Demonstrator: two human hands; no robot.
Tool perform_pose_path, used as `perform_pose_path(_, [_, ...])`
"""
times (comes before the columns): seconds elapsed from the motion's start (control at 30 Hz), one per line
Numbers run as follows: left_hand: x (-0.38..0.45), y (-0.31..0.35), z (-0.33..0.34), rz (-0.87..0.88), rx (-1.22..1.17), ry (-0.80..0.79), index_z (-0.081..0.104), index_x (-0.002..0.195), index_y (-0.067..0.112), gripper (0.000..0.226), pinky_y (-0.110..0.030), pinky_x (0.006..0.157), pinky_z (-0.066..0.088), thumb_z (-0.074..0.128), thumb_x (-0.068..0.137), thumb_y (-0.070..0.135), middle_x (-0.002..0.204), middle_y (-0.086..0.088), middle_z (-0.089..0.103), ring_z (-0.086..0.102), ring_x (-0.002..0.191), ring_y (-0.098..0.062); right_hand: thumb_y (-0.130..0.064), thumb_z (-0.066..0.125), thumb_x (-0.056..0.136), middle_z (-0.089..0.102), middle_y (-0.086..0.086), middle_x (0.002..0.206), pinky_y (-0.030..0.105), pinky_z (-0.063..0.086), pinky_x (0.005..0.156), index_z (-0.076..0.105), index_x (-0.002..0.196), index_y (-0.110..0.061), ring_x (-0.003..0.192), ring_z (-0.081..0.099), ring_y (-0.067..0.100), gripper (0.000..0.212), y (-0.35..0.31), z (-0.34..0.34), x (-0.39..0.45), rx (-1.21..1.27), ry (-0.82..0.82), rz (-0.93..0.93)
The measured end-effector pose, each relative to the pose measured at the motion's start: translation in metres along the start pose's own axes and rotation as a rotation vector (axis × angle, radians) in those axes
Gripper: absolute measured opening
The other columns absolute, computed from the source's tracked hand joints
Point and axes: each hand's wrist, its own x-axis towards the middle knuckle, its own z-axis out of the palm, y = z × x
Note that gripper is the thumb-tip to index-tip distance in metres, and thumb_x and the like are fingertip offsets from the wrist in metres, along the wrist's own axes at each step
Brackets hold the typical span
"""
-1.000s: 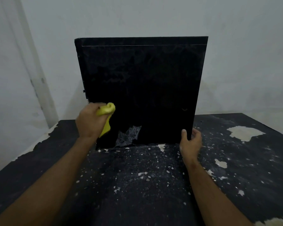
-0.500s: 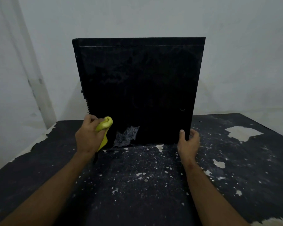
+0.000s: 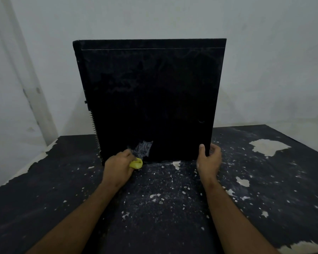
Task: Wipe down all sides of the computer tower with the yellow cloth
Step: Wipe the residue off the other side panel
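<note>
- The black computer tower (image 3: 151, 99) stands upright on the bench (image 3: 163, 198), its broad dusty side panel facing the camera, between the two hands.
- A grey torn sticker patch (image 3: 142, 148) sits low on that panel, just above and to the right of the left hand (image 3: 117, 168).
- The left hand is curled around the bunched yellow cloth (image 3: 136, 163), which peeks out at the right of the fist; the cloth sits at the panel's bottom edge, right where the tower meets the bench.
- The right hand (image 3: 208, 161) grips the tower's lower right corner, thumb on the front panel and fingers wrapped round the side edge.
- Beyond and around both hands, the dark bench top is flecked with pale chips and bare patches.
- Behind the tower, a plain pale wall (image 3: 264, 61).
</note>
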Motion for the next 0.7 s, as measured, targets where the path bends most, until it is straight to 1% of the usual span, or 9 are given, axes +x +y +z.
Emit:
perform_pose_path(0.07, [-0.006, -0.016, -0.007, -0.023, 0.008, 0.032, 0.075, 0.087, 0.023, 0.019, -0.032, 0.051, 0.048, 0.084, 0.071, 0.021, 0.089, 0.007, 0.064, 0.066, 0.071, -0.022, -0.041, 0.064, 0.098, 0.062, 0.002, 0.122, 0.045, 0.056, 0.098, 0.054, 0.126, -0.021, 0.112, 0.063, 0.019, 0.036, 0.0, -0.001, 0.0, 0.017, -0.006, 0.005])
perform_pose_path(0.13, [-0.014, -0.034, -0.014, -0.054, 0.004, 0.058, 0.075, 0.088, 0.024, 0.013, -0.031, 0.05, 0.046, 0.075, 0.077, 0.03, 0.089, 0.008, 0.064, 0.066, 0.07, -0.021, -0.041, 0.065, 0.097, 0.062, 0.002, 0.122, 0.043, 0.057, 0.097, 0.055, 0.127, -0.02, 0.111, 0.063, 0.019, 0.038, -0.001, 0.0, 0.0, 0.002, 0.005, 0.003])
perform_pose_path(0.17, [-0.016, -0.039, -0.016, -0.063, 0.008, 0.05, 0.075, 0.088, 0.025, 0.014, -0.03, 0.05, 0.045, 0.074, 0.078, 0.034, 0.089, 0.008, 0.064, 0.065, 0.069, -0.02, -0.041, 0.065, 0.097, 0.061, 0.002, 0.122, 0.041, 0.056, 0.096, 0.055, 0.127, -0.019, 0.111, 0.062, 0.019, 0.038, -0.002, 0.0, -0.001, -0.006, 0.014, 0.007])
perform_pose_path(0.23, [-0.015, -0.035, -0.014, -0.047, 0.031, 0.025, 0.074, 0.085, 0.024, 0.016, -0.029, 0.05, 0.044, 0.084, 0.075, 0.032, 0.087, 0.008, 0.063, 0.064, 0.067, -0.02, -0.041, 0.064, 0.097, 0.061, 0.003, 0.123, 0.037, 0.056, 0.095, 0.055, 0.128, -0.018, 0.112, 0.062, 0.019, 0.039, -0.004, 0.0, -0.003, -0.021, 0.013, 0.01])
perform_pose_path(0.3, [-0.005, -0.016, -0.01, 0.012, 0.06, 0.004, 0.072, 0.082, 0.022, 0.025, -0.029, 0.05, 0.043, 0.092, 0.067, 0.025, 0.083, 0.006, 0.062, 0.063, 0.066, -0.021, -0.042, 0.064, 0.097, 0.061, 0.002, 0.123, 0.037, 0.055, 0.095, 0.055, 0.128, -0.019, 0.111, 0.061, 0.018, 0.04, -0.006, 0.001, -0.003, -0.024, 0.012, 0.007])
perform_pose_path(0.37, [0.007, 0.005, -0.005, 0.086, 0.07, -0.011, 0.071, 0.082, 0.021, 0.031, -0.03, 0.051, 0.044, 0.094, 0.061, 0.022, 0.082, 0.005, 0.062, 0.063, 0.065, -0.02, -0.041, 0.063, 0.098, 0.06, 0.003, 0.124, 0.033, 0.053, 0.094, 0.054, 0.129, -0.018, 0.112, 0.06, 0.018, 0.04, -0.006, 0.0, -0.003, -0.026, 0.008, -0.003])
perform_pose_path(0.43, [0.014, 0.013, -0.002, 0.116, 0.075, -0.032, 0.072, 0.084, 0.021, 0.034, -0.03, 0.052, 0.046, 0.094, 0.059, 0.021, 0.083, 0.005, 0.062, 0.064, 0.067, -0.02, -0.039, 0.063, 0.099, 0.059, 0.004, 0.125, 0.032, 0.052, 0.094, 0.054, 0.13, -0.017, 0.113, 0.06, 0.019, 0.039, -0.005, -0.003, -0.003, -0.021, 0.004, -0.002])
perform_pose_path(0.6, [0.001, -0.014, -0.006, 0.066, 0.076, 0.011, 0.072, 0.083, 0.02, 0.029, -0.031, 0.05, 0.046, 0.094, 0.064, 0.023, 0.084, 0.003, 0.063, 0.065, 0.067, -0.023, -0.041, 0.064, 0.098, 0.06, 0.004, 0.125, 0.04, 0.054, 0.098, 0.055, 0.13, -0.016, 0.114, 0.06, 0.021, 0.041, -0.005, 0.001, -0.002, -0.032, 0.016, 0.007])
perform_pose_path(0.7, [0.006, 0.002, -0.003, 0.071, 0.081, 0.042, 0.072, 0.078, 0.019, 0.028, -0.03, 0.049, 0.044, 0.094, 0.062, 0.023, 0.079, 0.001, 0.061, 0.063, 0.063, -0.022, -0.045, 0.063, 0.097, 0.06, 0.004, 0.126, 0.044, 0.054, 0.099, 0.054, 0.13, -0.017, 0.115, 0.06, 0.021, 0.045, -0.004, 0.003, -0.003, -0.058, 0.023, -0.005])
